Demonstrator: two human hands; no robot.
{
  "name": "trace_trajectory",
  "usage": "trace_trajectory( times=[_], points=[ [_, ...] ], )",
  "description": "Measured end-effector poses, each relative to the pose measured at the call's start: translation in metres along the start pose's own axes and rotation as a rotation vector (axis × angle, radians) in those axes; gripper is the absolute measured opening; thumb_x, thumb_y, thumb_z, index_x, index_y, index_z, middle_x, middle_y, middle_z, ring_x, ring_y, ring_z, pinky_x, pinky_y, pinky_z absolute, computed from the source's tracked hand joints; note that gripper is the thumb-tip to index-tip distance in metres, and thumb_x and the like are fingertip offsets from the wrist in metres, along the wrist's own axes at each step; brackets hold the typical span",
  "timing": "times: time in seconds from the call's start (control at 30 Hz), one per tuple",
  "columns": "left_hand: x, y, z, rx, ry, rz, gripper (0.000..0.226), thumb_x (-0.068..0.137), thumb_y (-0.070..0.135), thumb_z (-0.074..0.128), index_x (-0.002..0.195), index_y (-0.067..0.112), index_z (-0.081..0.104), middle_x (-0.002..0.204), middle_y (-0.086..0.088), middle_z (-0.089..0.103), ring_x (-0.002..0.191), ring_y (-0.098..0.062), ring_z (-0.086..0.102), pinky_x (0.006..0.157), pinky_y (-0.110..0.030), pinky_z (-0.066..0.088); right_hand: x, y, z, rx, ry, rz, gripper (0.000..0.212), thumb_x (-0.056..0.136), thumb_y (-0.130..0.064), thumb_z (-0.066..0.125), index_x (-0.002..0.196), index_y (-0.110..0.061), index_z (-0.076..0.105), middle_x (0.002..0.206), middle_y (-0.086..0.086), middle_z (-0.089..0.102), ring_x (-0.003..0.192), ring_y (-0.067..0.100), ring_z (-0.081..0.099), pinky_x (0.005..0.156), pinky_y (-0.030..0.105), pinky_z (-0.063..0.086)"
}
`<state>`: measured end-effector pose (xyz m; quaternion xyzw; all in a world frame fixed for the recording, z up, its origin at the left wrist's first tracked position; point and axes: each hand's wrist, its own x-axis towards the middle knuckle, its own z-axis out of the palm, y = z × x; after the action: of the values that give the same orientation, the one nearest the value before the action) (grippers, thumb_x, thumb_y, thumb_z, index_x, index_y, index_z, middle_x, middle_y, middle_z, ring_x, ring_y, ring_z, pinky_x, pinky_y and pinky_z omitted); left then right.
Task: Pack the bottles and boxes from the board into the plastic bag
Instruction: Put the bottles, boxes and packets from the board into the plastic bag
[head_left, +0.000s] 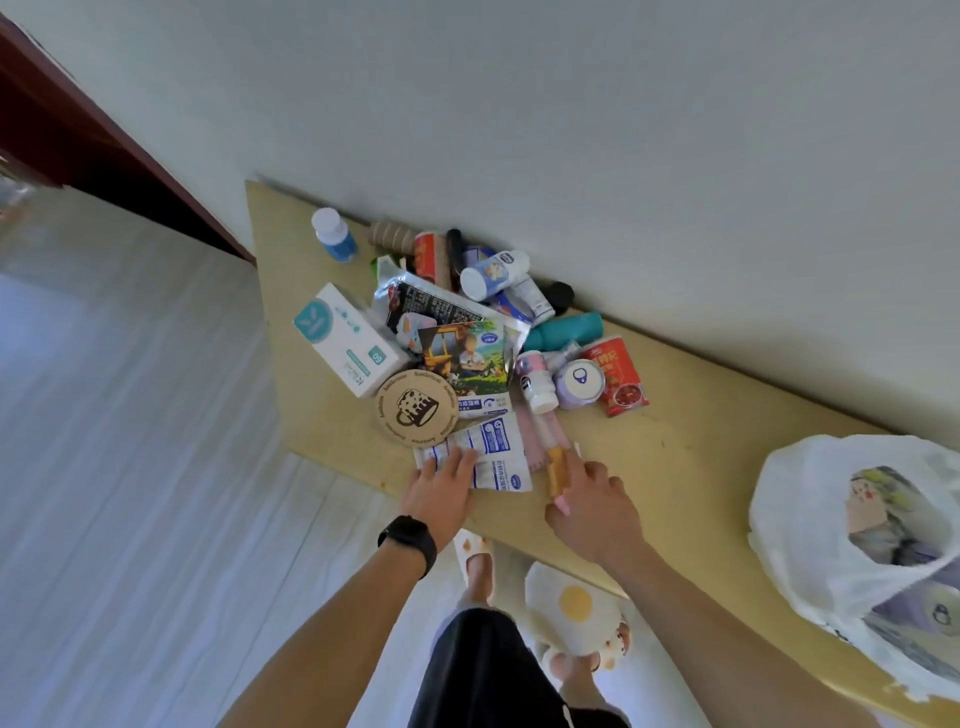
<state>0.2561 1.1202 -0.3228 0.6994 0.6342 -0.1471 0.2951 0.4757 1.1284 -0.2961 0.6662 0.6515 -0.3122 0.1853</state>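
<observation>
The right hand (589, 501) has its fingers closing around a slim pink and orange tube (555, 467) lying near the front edge of the board (675, 457); whether the tube is already pinched or only touched cannot be told. The left hand (444, 483), a dark watch (409, 539) on its wrist, lies flat with fingers spread on a flattened white and blue carton (493, 457) just beside the tube, pressing on it and not gripping it. Behind these sits the main heap toward the board's left end and back edge: a round wooden coaster (417, 407), a white and teal box (345, 340), a picture carton (467, 353), a foil pouch (431, 301), a red can (621, 374), a teal bottle (563, 332), a blue bottle with a white cap (335, 234) and several small white bottles (493, 273). The plastic bag (810, 499) stands open at the board's right end, well apart from the heap, with a few things dimly showing through it. Judging by that, packing has begun, but most of the bottles and boxes are yet to go in.
</observation>
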Motion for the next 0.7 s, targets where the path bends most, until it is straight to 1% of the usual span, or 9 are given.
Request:
trace_trajectory(
  times=[0.07,0.13,0.23,0.3,0.33,0.4,0.53,0.63,0.7],
  points=[
    [-0.008,0.001,-0.011,-0.072,0.014,0.013,0.046,0.101,0.027,0.039,0.146,0.025,0.03,0.151,0.0,0.039,0.126,-0.027,0.05,0.096,-0.041,0.048,-0.018,0.01,-0.004,0.197,-0.041,-0.004,0.079,0.087,-0.048,0.055,0.153,-0.027,0.018,0.133,0.01,0.044,0.114,0.035,0.051,0.096,0.039,0.041],
    [-0.017,0.004,-0.018,-0.16,0.056,-0.012,0.041,0.103,0.027,0.036,0.144,0.024,0.036,0.143,-0.002,0.052,0.114,-0.027,0.059,0.086,-0.038,0.051,-0.039,0.022,-0.007,0.377,-0.039,0.014,0.073,0.086,-0.052,0.057,0.15,-0.031,0.027,0.132,0.003,0.048,0.114,0.026,0.054,0.093,0.035,0.042],
    [-0.031,0.013,-0.021,-0.324,0.12,-0.05,0.04,0.103,0.026,0.037,0.143,0.023,0.04,0.137,-0.003,0.057,0.106,-0.025,0.062,0.081,-0.034,0.051,-0.071,0.041,-0.007,0.648,-0.026,0.031,0.057,0.087,-0.049,0.063,0.139,-0.035,0.045,0.123,-0.01,0.058,0.104,0.005,0.057,0.084,0.024,0.042],
    [-0.039,0.024,-0.023,-0.489,0.177,-0.074,0.036,0.102,0.021,0.041,0.138,0.022,0.048,0.13,-0.002,0.062,0.102,-0.022,0.062,0.077,-0.029,0.048,-0.091,0.054,-0.006,0.835,-0.014,0.075,0.04,0.089,-0.048,0.063,0.128,-0.039,0.056,0.112,-0.017,0.065,0.099,0.0,0.059,0.083,0.023,0.046],
    [-0.043,0.03,-0.023,-0.563,0.21,-0.091,0.033,0.102,0.019,0.043,0.133,0.021,0.052,0.124,-0.002,0.065,0.097,-0.02,0.062,0.076,-0.028,0.047,-0.1,0.061,-0.006,0.912,0.004,0.098,0.035,0.09,-0.05,0.061,0.123,-0.04,0.06,0.109,-0.018,0.067,0.098,0.002,0.062,0.086,0.028,0.05],
    [-0.05,0.043,-0.024,-0.7,0.259,-0.146,0.025,0.101,0.018,0.046,0.123,0.018,0.057,0.112,-0.002,0.069,0.09,-0.019,0.061,0.077,-0.031,0.049,-0.116,0.075,-0.004,1.064,0.04,0.153,0.035,0.091,-0.054,0.057,0.122,-0.038,0.063,0.11,-0.017,0.069,0.098,0.005,0.065,0.088,0.036,0.056],
    [-0.065,0.077,-0.025,-0.837,0.252,-0.215,0.013,0.1,0.027,0.048,0.106,0.029,0.059,0.096,0.007,0.07,0.086,-0.019,0.064,0.081,-0.044,0.054,-0.149,0.104,-0.005,1.324,0.103,0.251,0.026,0.091,-0.048,0.06,0.115,-0.039,0.063,0.112,-0.011,0.068,0.097,0.01,0.067,0.082,0.04,0.06],
    [-0.079,0.122,-0.03,-0.891,0.265,-0.161,0.012,0.101,0.026,0.048,0.099,0.028,0.059,0.089,0.002,0.07,0.077,-0.02,0.063,0.071,-0.041,0.053,-0.185,0.133,-0.015,1.47,0.164,0.253,0.034,0.09,-0.048,0.062,0.117,-0.029,0.067,0.102,0.003,0.075,0.088,0.025,0.073,0.069,0.035,0.06],
    [-0.087,0.159,-0.032,-0.94,0.27,-0.091,0.014,0.101,0.021,0.048,0.104,0.026,0.061,0.092,0.004,0.069,0.079,-0.019,0.063,0.07,-0.036,0.052,-0.217,0.164,-0.03,1.54,0.245,0.232,0.029,0.093,-0.045,0.059,0.112,-0.026,0.069,0.098,0.005,0.076,0.085,0.029,0.074,0.07,0.039,0.06]
  ],
)
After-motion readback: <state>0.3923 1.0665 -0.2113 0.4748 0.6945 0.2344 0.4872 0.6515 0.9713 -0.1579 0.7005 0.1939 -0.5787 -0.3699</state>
